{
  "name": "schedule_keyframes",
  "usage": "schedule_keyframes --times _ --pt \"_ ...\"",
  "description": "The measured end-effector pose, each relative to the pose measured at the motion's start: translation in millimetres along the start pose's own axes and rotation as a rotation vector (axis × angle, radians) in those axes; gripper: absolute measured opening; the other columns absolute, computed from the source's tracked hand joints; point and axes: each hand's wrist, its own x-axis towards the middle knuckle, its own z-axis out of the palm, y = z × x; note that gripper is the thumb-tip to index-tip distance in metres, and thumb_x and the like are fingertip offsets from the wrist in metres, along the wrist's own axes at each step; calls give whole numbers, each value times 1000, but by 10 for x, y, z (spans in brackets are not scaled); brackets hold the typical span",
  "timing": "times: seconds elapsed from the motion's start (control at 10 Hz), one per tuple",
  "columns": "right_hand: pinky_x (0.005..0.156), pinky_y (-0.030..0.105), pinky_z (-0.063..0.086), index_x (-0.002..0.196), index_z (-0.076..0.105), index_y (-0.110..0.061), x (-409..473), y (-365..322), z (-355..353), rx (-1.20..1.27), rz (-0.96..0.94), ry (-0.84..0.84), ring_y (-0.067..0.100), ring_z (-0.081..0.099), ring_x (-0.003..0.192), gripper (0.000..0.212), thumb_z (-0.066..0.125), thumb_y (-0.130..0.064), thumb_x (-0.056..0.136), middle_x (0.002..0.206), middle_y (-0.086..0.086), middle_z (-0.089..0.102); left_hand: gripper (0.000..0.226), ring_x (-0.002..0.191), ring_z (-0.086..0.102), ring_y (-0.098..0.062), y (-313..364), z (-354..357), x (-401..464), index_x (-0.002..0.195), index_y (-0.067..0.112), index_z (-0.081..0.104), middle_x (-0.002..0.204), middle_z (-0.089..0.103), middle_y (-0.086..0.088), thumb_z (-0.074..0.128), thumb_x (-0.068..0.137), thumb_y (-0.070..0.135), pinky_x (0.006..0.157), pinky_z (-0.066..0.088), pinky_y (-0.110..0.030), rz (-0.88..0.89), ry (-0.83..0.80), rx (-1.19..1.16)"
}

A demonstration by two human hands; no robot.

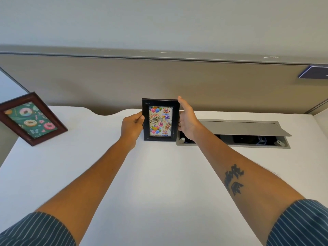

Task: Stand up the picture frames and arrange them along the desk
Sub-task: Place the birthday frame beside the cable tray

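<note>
A black picture frame (160, 120) with a "Happy Birthday" balloon print stands upright near the back edge of the white desk (154, 174), its bottom edge on the desk top. My left hand (132, 126) grips its left side. My right hand (187, 119) holds its right side, with the thumb up at the top corner. A brown wooden frame (32, 118) with a doughnut print stands at the far left of the desk, facing me.
Just right of the black frame is a cable box (234, 134) sunk in the desk, its grey lid raised. A beige partition wall (159, 82) runs behind the desk. A dark sign (314, 72) hangs at its upper right.
</note>
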Motion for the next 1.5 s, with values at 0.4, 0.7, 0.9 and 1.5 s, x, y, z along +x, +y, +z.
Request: schedule_keyframes --times 0.4,0.7,0.9,1.5 --pt "124 62 29 152 50 -30 20 -2 43 7 36 29 33 52 142 126 52 -100 47 152 6 59 41 131 60 -32 -44 4 14 146 12 58 143 63 -11 53 107 26 110 50 -53 -16 -15 19" --pt "129 51 28 155 46 -29 -140 112 -120 -18 -39 -12 28 48 147 111 54 -99 69 153 6 58 51 144 47 -29 -42 20 -167 156 16 42 159 47 -8 49 109 34 112 45 -43 -3 9 163" --pt "101 27 45 158 41 -20 -588 344 -286 -403 -367 290 20 44 145 68 51 -60 104 162 -1 43 77 161 10 -30 -235 -8 -472 166 19 12 174 10 -8 46 104 52 128 18 -53 114 -48 430" --pt "131 56 17 166 24 -10 -2471 1788 -1120 -1197 -857 532 26 8 165 81 47 -56 104 177 8 14 102 152 -35 -21 -234 347 -2500 160 29 -22 164 -38 3 -11 78 89 123 -18 -44 598 -175 878"
